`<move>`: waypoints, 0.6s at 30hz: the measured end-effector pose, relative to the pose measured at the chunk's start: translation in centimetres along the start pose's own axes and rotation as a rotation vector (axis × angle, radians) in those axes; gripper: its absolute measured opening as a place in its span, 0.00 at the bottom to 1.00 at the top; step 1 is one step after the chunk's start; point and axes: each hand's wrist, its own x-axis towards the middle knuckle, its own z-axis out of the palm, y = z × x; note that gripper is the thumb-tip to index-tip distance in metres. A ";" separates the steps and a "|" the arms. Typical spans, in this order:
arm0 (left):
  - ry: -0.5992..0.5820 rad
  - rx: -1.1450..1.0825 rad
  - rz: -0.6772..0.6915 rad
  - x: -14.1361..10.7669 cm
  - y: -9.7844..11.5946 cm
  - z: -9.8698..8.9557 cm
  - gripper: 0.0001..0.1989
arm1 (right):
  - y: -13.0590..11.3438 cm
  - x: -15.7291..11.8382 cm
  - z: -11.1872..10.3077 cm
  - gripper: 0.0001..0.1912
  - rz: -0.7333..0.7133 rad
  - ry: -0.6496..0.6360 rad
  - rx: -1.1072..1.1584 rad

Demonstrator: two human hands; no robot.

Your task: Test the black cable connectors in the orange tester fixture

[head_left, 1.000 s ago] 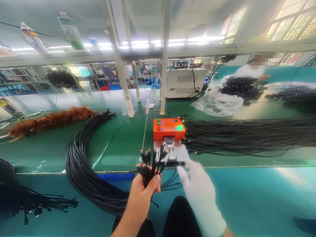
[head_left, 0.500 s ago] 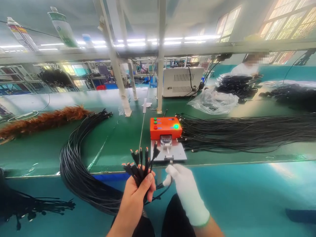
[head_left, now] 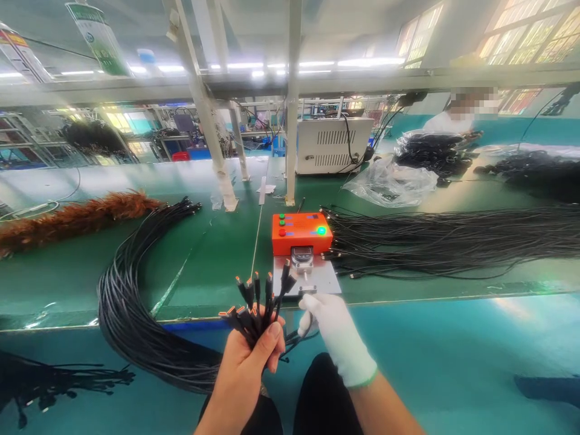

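Observation:
My bare left hand (head_left: pixel 256 356) is wrapped around a bunch of black USB cables (head_left: pixel 260 314), their plugs fanned upward and several showing orange tips. The rest of the bundle (head_left: pixel 131 308) curves away to the left over the table edge. In a white glove, my right hand (head_left: pixel 338 335) pinches one cable end right at the small socket (head_left: pixel 308 290) on the front of a metal plate (head_left: pixel 328 281). My fingers cover that plug, so whether it sits in the socket cannot be seen. Behind the plate stands an orange tester box (head_left: pixel 296 238) with a lit green light.
Many black cables (head_left: pixel 430 241) lie stretched across the green table to the right of the box. A brown feathery duster (head_left: pixel 77 220) lies at left. Further back are a white vented cabinet (head_left: pixel 333 145), clear plastic bags (head_left: pixel 389 184), frame posts and a seated person (head_left: pixel 453 121).
My right hand has shifted slightly toward the socket, and the metal plug tip that showed above its fingers is now hidden. My left hand keeps its hold on the cables. The view has moved a little.

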 end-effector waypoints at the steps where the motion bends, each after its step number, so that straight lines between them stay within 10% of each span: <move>1: 0.015 -0.009 0.003 0.0 0.0 0.1 0.09 | 0.0 0.2 0.0 0.10 0.006 0.003 0.003; 18: 0.117 -0.117 -0.037 0.3 0.4 0.9 0.09 | -0.8 -1.4 0.3 0.14 -0.100 -0.001 -0.012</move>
